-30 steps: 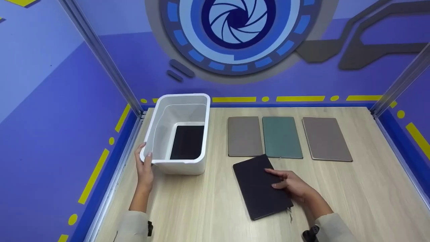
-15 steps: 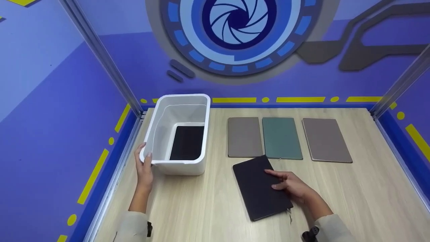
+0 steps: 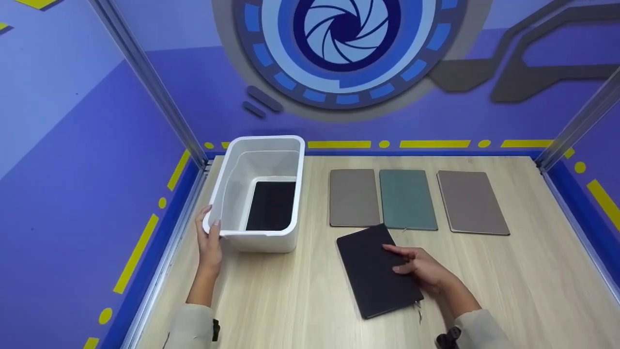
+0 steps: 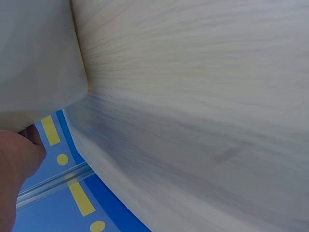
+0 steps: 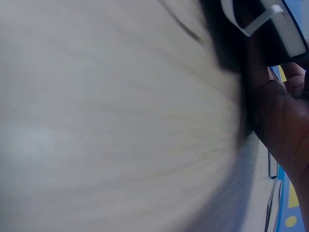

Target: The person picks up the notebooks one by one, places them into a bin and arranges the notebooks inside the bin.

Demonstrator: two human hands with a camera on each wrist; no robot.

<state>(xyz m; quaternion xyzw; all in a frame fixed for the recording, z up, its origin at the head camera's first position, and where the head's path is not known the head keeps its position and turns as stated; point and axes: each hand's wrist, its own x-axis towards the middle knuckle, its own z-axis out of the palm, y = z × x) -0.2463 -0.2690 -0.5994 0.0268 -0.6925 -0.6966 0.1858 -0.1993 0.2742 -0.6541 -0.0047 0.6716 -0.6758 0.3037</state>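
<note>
The left hand (image 3: 209, 246) grips the white bin (image 3: 269, 244) steady; the right hand (image 3: 424, 266) seemingly pinches the black notebook (image 3: 371, 274), best held level.

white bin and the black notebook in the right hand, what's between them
In the head view, only bare wooden tabletop lies between the white bin and the held black notebook.

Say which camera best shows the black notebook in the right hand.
Head view: the black notebook shows nearly its whole cover, the right hand holding one edge. The right wrist view shows only part, with pages and ribbon; the left wrist view shows none.
</note>
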